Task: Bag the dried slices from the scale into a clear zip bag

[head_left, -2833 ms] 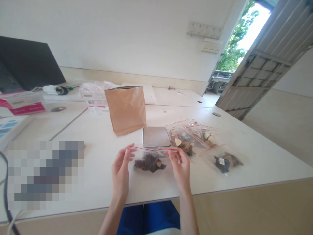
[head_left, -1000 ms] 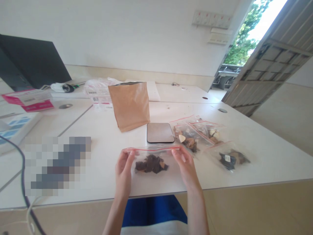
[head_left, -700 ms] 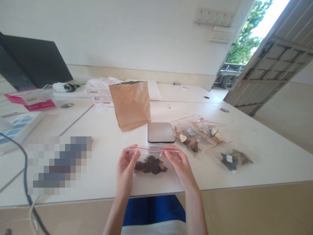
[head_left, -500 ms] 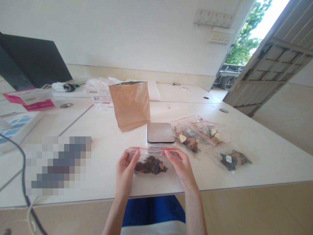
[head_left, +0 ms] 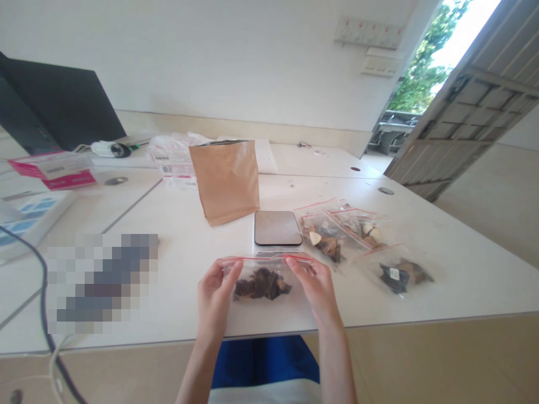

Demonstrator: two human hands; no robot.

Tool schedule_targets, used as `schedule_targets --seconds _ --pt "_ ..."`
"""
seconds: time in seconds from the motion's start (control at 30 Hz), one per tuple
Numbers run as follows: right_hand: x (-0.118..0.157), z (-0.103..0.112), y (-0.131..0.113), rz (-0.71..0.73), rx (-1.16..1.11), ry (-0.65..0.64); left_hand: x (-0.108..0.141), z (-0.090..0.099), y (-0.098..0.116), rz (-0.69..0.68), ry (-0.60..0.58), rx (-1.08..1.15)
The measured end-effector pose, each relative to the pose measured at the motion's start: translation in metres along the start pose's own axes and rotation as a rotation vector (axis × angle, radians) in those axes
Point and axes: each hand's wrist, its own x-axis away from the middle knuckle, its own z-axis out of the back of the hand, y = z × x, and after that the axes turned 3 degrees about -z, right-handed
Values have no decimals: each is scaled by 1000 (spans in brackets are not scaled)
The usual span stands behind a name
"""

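A clear zip bag with a red seal line holds dark brown dried pieces, near the table's front edge. My left hand pinches its top left corner between thumb and fingers. At the top right corner my right hand grips the same seal, thumb on the near side. Just beyond the bag lies a flat kitchen scale with a bare metal plate. Behind the scale, to its left, a brown paper pouch stands upright with its top open.
Right of the scale lie several filled zip bags, and one with a white label is nearer the edge. Pink-and-white boxes, a black monitor and a cable are on the left. The white table ends close to my body.
Both hands keep their hold on the zip bag. Its seal line looks straighter and sits slightly lower. The scale, pouch and other bags stay in place.
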Motion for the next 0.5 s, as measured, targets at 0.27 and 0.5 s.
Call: schedule_targets --seconds 0.27,0.5 --pt "0 0 1 24 30 7 -1 -4 2 -15 14 33" --pt "0 6 4 97 48 -121 -1 -3 0 -27 -7 100"
